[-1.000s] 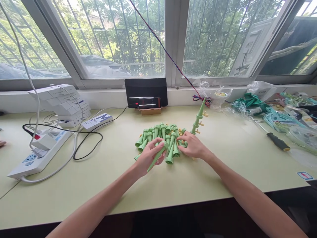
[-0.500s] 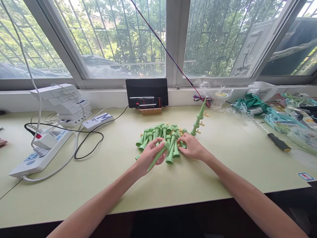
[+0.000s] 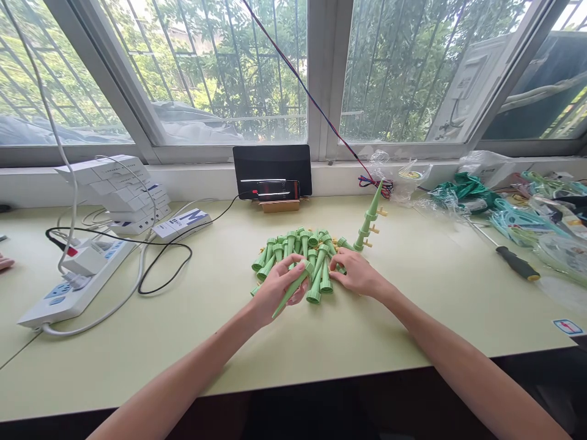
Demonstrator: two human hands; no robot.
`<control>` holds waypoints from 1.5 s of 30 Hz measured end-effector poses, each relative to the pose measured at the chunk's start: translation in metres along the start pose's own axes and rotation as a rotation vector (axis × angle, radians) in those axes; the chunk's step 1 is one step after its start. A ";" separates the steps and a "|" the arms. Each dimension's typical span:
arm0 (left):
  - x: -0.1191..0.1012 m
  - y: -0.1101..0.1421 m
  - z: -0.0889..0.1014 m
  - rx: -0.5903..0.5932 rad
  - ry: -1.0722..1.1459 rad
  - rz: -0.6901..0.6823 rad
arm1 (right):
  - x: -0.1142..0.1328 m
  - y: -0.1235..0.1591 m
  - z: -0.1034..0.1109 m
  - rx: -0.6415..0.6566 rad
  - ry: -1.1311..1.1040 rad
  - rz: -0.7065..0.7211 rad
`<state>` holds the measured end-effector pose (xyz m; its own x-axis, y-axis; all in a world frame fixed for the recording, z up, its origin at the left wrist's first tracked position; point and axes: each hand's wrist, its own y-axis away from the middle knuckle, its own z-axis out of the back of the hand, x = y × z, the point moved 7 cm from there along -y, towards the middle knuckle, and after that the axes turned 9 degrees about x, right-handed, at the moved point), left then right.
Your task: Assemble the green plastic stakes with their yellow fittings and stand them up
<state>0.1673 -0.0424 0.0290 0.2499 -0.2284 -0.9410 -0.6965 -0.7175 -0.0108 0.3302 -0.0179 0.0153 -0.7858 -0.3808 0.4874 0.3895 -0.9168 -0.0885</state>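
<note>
My left hand [image 3: 271, 293] is closed around a green plastic plant watering spike [image 3: 290, 296], whose pointed end slants down toward me and whose capped end faces the pile. Several more green spikes [image 3: 317, 280] lie heaped just beyond, with bits of yellow showing among them. At the heap's right edge, my right hand [image 3: 356, 270] has its fingers curled in and pinched together; what they grip is hidden. Behind that hand, a stack of nested spikes [image 3: 367, 223] stands slightly tilted, point up, with yellow valves sticking out to its right.
A power strip [image 3: 76, 284] with cables and stacked white boxes [image 3: 121, 192] occupy the left. A phone [image 3: 277, 190] leans on a tablet [image 3: 270, 162] at the back. On the right lie a screwdriver [image 3: 516, 263] and plastic bags [image 3: 468, 192]. Another person's hand [image 3: 5, 263] shows far left.
</note>
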 end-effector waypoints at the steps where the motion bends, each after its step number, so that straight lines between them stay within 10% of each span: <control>1: 0.000 0.000 0.000 0.000 -0.001 -0.001 | 0.000 0.000 0.000 0.002 -0.004 0.001; 27: 0.002 -0.001 0.005 -0.045 0.014 0.011 | 0.004 0.006 0.022 -0.120 0.038 0.021; 45: 0.004 -0.002 0.011 -0.107 0.006 0.023 | 0.050 0.021 0.021 -0.239 -0.459 0.249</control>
<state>0.1621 -0.0345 0.0216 0.2392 -0.2496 -0.9383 -0.6261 -0.7783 0.0474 0.3092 -0.0531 0.0555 -0.3741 -0.5462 0.7495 0.3743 -0.8283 -0.4169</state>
